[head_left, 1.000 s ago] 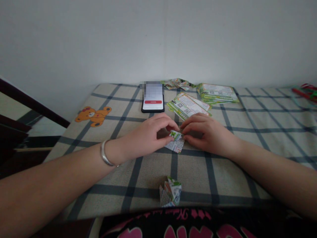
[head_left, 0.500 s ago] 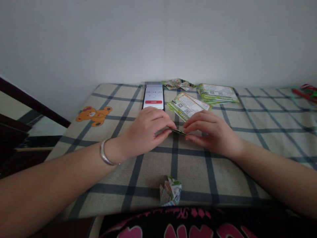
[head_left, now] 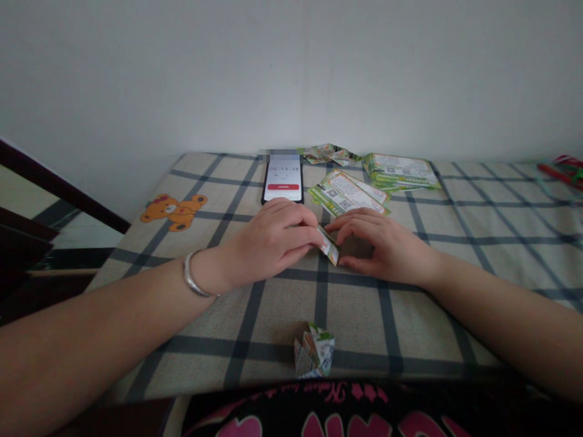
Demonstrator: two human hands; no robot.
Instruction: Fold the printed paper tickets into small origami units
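A small folded piece of printed paper [head_left: 328,249] is tilted up between my hands, its white and green face showing. My left hand [head_left: 280,237], with a silver bangle on the wrist, pinches the paper's left end between thumb and fingers. At the other side my right hand [head_left: 380,243] curves around the paper, with fingertips at its upper edge and the thumb at its lower corner. Closer to me, a folded paper piece [head_left: 315,351] with several points stands on the checked tablecloth [head_left: 282,303].
Behind my hands lies a phone [head_left: 283,179] showing a running timer. Printed leaflets [head_left: 348,193] lie right of it, with a leaflet stack [head_left: 403,170] and folded paper pieces [head_left: 330,154] along the wall. A bear cutout [head_left: 173,211] is at left, a red item [head_left: 565,173] far right.
The folded paper has turned from edge-on to showing its printed face. My left fingers have closed further over it, and my right hand has shifted slightly left, its thumb lower.
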